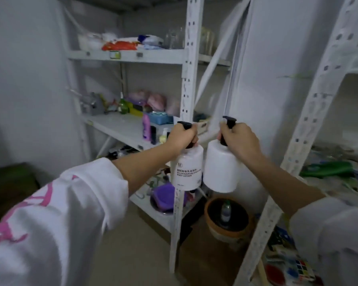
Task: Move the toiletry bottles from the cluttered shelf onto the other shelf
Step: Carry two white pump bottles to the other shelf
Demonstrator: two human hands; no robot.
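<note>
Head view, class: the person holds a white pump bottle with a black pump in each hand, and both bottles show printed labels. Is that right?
Not quite. The head view shows printed text only on the left hand's bottle; the right hand's bottle shows a plain white side. The rest stands.

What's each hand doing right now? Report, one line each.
Left hand: closed on the labelled bottle, gripped by its pump neck.
Right hand: closed on the plain bottle, same grip.
</note>
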